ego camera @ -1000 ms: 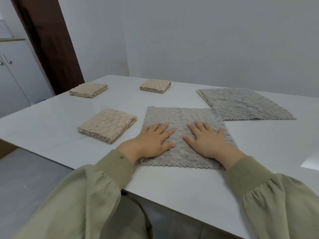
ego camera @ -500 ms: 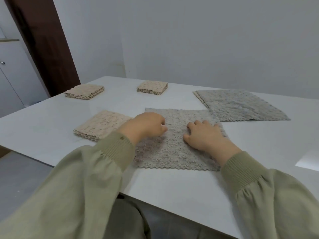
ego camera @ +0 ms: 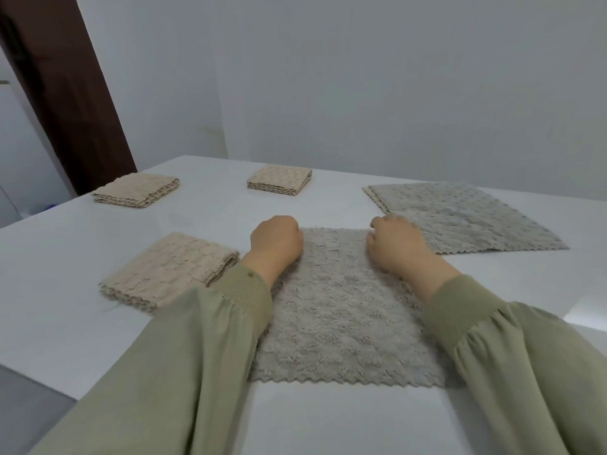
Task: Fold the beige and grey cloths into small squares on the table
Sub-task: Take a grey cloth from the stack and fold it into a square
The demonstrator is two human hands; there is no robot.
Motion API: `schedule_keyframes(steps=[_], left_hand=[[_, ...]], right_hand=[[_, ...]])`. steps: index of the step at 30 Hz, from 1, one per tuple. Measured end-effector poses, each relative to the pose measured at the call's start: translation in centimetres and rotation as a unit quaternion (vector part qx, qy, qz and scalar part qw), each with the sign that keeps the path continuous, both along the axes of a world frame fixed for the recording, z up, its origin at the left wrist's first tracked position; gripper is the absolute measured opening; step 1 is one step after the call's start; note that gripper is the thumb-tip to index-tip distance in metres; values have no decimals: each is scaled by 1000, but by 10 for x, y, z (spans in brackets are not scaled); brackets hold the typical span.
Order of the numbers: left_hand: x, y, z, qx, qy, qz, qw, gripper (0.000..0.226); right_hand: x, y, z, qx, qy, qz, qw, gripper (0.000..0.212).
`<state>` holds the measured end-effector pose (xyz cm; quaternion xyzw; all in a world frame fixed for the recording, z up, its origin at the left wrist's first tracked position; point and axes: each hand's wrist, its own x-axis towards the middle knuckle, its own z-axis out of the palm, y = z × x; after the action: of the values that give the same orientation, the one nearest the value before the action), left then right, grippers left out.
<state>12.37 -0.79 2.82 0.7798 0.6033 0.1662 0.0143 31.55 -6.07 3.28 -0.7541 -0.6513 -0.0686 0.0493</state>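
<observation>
Left hand (ego camera: 276,241) and right hand (ego camera: 395,244) now forward, fingers (ego camera: 382,221) clenched on far corners of grey cloth (ego camera: 338,307)

I log soft, even, fairly dim light with a cool grey cast, barely any shadows, one bright glare patch on the table (ego camera: 588,311) at its right edge, slight softness over the whole view, and wide-angle slanting of the dark door frame (ego camera: 65,93) at left.

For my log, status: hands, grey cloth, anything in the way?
Left hand and right hand grip far corners of flat grey textured cloth. Cloth lies unfolded. Nothing else on it; folded beige textured square left of it.
</observation>
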Motion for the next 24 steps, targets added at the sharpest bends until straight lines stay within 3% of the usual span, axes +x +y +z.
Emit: schedule_keyframes(steps=[4, 8, 10, 17, 22, 24], left_hand=[[-8, 7, -20, 70, -8, 9, 997, 25], [-18, 16, -25, -66, 46, 18, 997, 47], [-20, 16, -26, -80, 39, 14, 996, 50], [-19, 8, -20, 8, -119, -8, 993, 53], [-23, 0, -13, 61, -176, 8, 982, 23], [-23, -3, -10, 80, -178, 0, 981, 15]], right_hand=[[22, 5, -26, 16, 42, -28, 999, 41], [22, 7, -27, -15, 57, -37, 998, 46], [21, 7, -26, -16, 56, -42, 997, 46], [19, 6, -20, 62, 58, -28, 996, 36], [24, 2, -15, 140, 100, -10, 985, 9], [26, -1, -11, 156, 147, -13, 977, 17]])
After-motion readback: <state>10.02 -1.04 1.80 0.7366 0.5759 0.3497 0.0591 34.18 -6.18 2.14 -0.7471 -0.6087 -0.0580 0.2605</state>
